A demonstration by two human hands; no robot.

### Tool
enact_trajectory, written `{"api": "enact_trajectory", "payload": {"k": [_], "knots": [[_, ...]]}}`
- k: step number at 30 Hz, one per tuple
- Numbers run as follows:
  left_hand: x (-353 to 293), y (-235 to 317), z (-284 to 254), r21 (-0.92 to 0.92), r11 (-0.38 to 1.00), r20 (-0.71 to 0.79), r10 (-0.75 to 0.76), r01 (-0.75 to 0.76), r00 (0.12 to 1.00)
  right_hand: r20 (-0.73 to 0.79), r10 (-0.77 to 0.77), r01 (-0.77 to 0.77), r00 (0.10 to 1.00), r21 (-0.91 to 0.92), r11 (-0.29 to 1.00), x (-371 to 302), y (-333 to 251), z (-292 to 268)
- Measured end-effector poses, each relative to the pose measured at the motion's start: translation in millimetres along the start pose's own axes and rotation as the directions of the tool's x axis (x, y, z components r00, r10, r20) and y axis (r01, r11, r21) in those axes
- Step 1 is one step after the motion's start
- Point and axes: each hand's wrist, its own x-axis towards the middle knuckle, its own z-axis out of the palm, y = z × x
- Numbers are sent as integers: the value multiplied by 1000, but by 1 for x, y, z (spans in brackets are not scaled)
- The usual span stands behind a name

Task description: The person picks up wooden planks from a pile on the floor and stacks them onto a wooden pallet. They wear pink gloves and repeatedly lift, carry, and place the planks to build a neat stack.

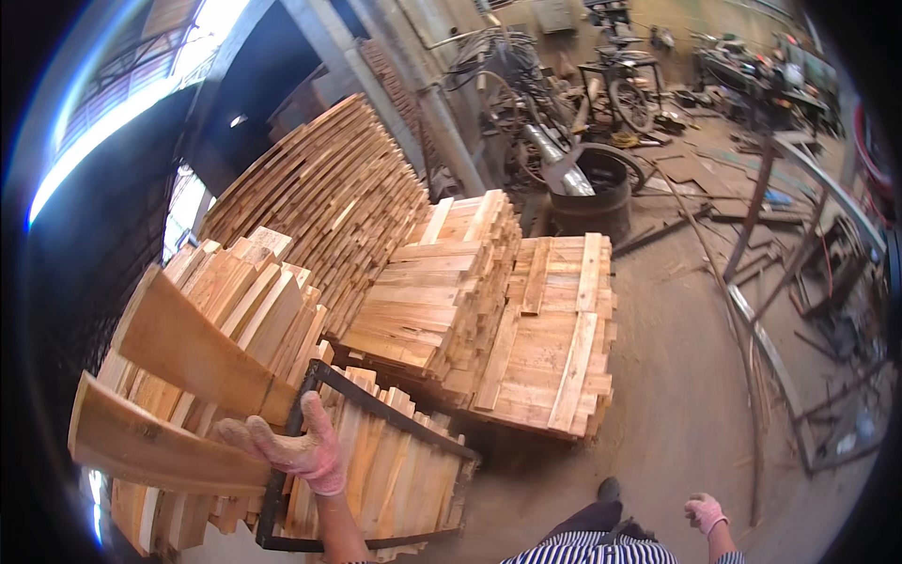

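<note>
1. The left gloved hand [291,451] is hovering by the lower wide plank [169,449], fingers standing spread; that plank is lying across stacked boards [225,287].
2. The right gloved hand [707,514] is hanging apart, fingers curling; clenched, I cannot tell.
3. Good handling is needing both hands, clear of the black frame [390,410].

Brown floor [662,357]; plank stacks [537,352]; dark drum [590,214] upright on it

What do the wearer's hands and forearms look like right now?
The left hand wears a pink glove, dusty tan toward the tips; the right hand wears a pink one too. The left forearm is bare below its glove. By the right wrist, a dark-and-white striped sleeve shows at the lower edge. I see no cables.
</note>
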Motion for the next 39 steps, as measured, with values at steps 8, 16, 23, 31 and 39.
{"api": "enact_trajectory", "payload": {"k": [8,16,23,31,39], "knots": [[73,2,5,392,918,-119,-4,51,993,2,-5,5,1000,-75,997,68,-155,5],[128,-7,3,725,612,-332,-92,316,939,228,57,-2,972,-238,971,172,-298,70],[86,-46,62,687,571,-233,-413,450,881,226,151,26,962,-629,777,309,-381,137],[26,-87,102,830,430,43,-683,355,729,508,93,441,857,-813,380,367,-641,296],[27,-70,48,914,353,175,-789,201,589,808,-328,860,490,-509,30,413,-856,532]]}}
